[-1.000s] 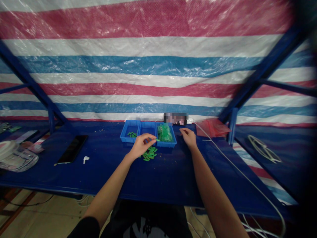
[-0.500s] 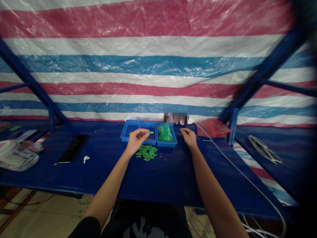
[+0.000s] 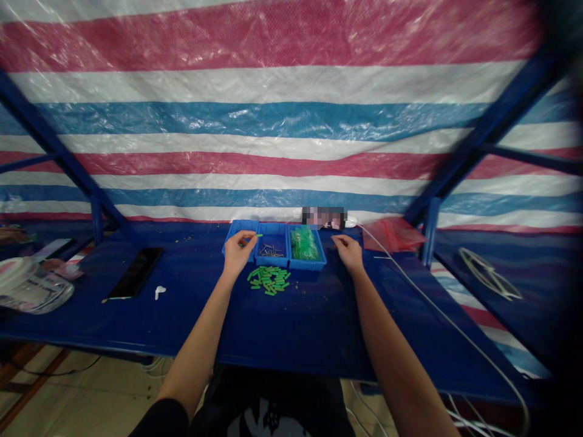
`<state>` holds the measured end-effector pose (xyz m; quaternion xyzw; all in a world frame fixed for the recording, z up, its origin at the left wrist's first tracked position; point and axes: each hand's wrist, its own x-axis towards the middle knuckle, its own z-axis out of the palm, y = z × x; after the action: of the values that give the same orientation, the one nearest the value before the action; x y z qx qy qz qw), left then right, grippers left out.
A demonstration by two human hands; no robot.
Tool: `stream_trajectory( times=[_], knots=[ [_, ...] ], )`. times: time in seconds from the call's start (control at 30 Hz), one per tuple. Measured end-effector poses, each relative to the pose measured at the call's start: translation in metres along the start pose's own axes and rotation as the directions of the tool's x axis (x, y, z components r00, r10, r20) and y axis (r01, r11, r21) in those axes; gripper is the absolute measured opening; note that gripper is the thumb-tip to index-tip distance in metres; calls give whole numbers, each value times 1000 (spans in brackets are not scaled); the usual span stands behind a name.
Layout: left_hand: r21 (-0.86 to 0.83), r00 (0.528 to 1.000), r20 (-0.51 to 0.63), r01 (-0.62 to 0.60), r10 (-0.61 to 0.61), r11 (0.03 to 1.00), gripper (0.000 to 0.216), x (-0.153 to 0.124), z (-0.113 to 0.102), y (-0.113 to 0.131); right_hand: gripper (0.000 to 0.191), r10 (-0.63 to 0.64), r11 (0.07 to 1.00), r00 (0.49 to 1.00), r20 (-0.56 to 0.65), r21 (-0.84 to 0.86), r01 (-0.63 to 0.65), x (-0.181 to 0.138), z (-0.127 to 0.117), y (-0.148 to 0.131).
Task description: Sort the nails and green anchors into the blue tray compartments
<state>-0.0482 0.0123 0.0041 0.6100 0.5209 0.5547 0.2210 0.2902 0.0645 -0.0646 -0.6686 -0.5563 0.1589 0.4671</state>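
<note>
Across your blue table point(image 3: 296, 328), blue bins point(image 3: 307, 265) stand side by side, probably for easy reach, near your right hand point(image 3: 348, 253), curled, contents unclear, and your left hand point(image 3: 237, 254), beyond the green pile point(image 3: 269, 280), fingertip-pinching one green piece point(image 3: 260, 235).

Your middle bin point(image 3: 273, 263) is bright blue, on a darker blue table point(image 3: 296, 328), and silver-grey metal pieces point(image 3: 271, 250) show inside it. In front of it, your small sticks point(image 3: 269, 280) are vivid green, as is the tip point(image 3: 259, 235) at your left hand point(image 3: 235, 253). Right of it you have a red plastic bag point(image 3: 396, 235); left, a black phone point(image 3: 136, 271) and white earbud point(image 3: 159, 293). Behind it, your tarpaulin point(image 3: 273, 33) is striped red, white and blue.
</note>
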Motion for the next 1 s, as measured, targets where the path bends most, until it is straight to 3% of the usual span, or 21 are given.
stream_trajectory(
  times=[0.1, 0.23, 0.33, 0.43, 0.53, 0.63, 0.7, 0.77, 0.9, 1.0],
  knots=[
    [94, 995, -92, 36, -27, 995, 20, 5, -9, -8, 37, 3, 1000, 1000, -3, -2, -3, 0, 0, 0],
    [136, 994, -100, 56, -43, 989, 25, 9, -14, -12, 38, -3, 1000, 1000, -7, 6, 3, 0, 1, 1],
    [112, 999, -35, 28, -24, 993, 29, 6, -9, -7, 40, -13, 1000, 1000, -4, -4, 13, 0, 1, 2],
    [84, 987, 154, -61, 47, 995, 25, -4, 1, 4, 40, -9, 1000, 1000, -1, 6, 9, 0, 1, 2],
    [24, 880, 460, -149, 122, 988, 24, -18, 13, 16, 37, 3, 1000, 1000, -9, 10, -3, 1, 1, 3],
    [-41, 637, 761, -147, 127, 988, 28, -32, 21, 26, 35, 12, 1000, 1000, -7, 9, -12, 1, 2, 5],
    [-36, 548, 829, -156, 116, 987, 29, -38, 24, 29, 35, 10, 1000, 1000, -2, 19, -10, 2, 2, 7],
    [9, 539, 834, -222, 115, 975, 28, -40, 25, 30, 35, 4, 1000, 1000, 1, 23, -4, 2, 2, 7],
    [165, 570, 813, -420, 118, 893, 19, -41, 26, 27, 36, 0, 1000, 1000, 2, 10, 0, 1, 1, 5],
    [226, 560, 819, -516, 126, 826, 16, -42, 29, 22, 35, 9, 1000, 1000, 1, 6, -9, 0, 1, 2]
  ],
)
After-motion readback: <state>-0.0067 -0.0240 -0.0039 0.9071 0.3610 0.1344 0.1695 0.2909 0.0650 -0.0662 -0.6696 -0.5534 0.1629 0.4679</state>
